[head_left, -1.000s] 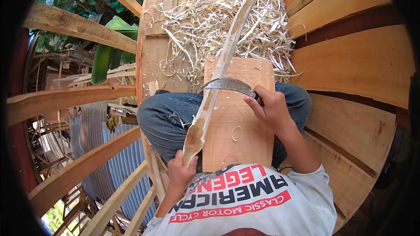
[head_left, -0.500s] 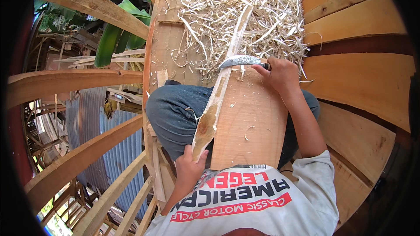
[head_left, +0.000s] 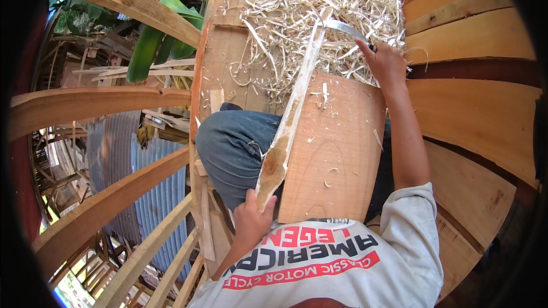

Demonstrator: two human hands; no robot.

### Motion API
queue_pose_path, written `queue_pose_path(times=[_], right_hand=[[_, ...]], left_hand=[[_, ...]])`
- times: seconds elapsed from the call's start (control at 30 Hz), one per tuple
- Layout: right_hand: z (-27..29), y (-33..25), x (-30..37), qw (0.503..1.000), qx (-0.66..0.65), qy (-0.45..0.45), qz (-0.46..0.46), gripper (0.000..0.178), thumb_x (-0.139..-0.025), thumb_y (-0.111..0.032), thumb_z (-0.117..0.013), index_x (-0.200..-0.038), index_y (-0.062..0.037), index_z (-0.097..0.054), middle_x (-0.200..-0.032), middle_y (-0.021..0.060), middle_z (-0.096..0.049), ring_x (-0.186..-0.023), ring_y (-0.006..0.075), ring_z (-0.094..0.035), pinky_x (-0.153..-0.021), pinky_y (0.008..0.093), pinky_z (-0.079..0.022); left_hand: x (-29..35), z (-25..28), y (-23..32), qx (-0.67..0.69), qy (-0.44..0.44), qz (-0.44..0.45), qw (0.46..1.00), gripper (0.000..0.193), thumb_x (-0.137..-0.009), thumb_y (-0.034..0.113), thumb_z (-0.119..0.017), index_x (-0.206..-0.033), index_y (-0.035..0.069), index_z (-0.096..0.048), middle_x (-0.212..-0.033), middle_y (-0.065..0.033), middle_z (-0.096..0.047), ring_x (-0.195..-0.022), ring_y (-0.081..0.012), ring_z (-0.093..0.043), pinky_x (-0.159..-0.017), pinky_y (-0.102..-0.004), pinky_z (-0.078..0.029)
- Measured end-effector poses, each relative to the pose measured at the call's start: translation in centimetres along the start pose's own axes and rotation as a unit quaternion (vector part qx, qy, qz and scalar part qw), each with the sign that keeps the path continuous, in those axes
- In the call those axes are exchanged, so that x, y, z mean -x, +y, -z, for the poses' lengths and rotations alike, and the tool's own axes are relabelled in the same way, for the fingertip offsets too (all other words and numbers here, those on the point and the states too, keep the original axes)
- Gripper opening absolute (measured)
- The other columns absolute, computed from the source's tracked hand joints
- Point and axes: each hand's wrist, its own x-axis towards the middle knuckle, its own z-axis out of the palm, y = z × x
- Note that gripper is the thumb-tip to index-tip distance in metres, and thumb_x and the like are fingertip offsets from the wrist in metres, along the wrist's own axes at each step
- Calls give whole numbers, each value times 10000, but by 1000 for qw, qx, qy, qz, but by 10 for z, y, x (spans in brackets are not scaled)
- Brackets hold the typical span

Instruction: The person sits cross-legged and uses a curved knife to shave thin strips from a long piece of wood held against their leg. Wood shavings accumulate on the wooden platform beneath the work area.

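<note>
My left hand [head_left: 253,219] is closed around the near end of a long, pale strip of wood [head_left: 298,102] with brown patches. The strip slants away from me over my left thigh, past the left edge of a flat wooden board [head_left: 334,154] on my lap. My right hand [head_left: 385,64] grips the dark handle of a knife with a curved blade [head_left: 341,25]. Its tip lies at the strip's far end, above the shavings. Few details of the handle show, since my fingers cover most of it.
Curly wood shavings [head_left: 285,0] are heaped on the plank floor [head_left: 228,51] ahead. Wooden railing bars [head_left: 103,102] run along the left, with corrugated metal sheets [head_left: 157,182] beyond. Plank panels [head_left: 468,114] close in the right side. A green leaf [head_left: 145,54] hangs at the upper left.
My right hand has moved the knife forward along the strip, from its middle to its far end. My left hand keeps its hold, shifted only slightly.
</note>
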Motion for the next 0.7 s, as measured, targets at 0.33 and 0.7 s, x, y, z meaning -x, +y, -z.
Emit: queue_pose_path(times=[0.33, 0.7], right_hand=[[-8, 57, 18, 959, -268, 64, -70, 704, -870, -630, -508, -643, 30, -597, -540, 172, -529, -520, 312, -525, -544, 413, -424], [12, -31, 49, 978, -17, -21, 207, 695, -789, -699, -544, -552, -46, -573, -489, 114, -542, -466, 261, -574, -472, 366, -465]], left_hand=[[-2, 2, -1, 7, -6, -21, 1000, 367, -840, 309, -659, -843, -16, -487, -619, -245, -589, -608, -437, -613, -517, -466, -469], [-7, 2, 4, 42, -9, -20, 999, 326, -841, 267, -665, -833, -2, -481, -626, -235, -600, -610, -431, -621, -512, -458, -479]])
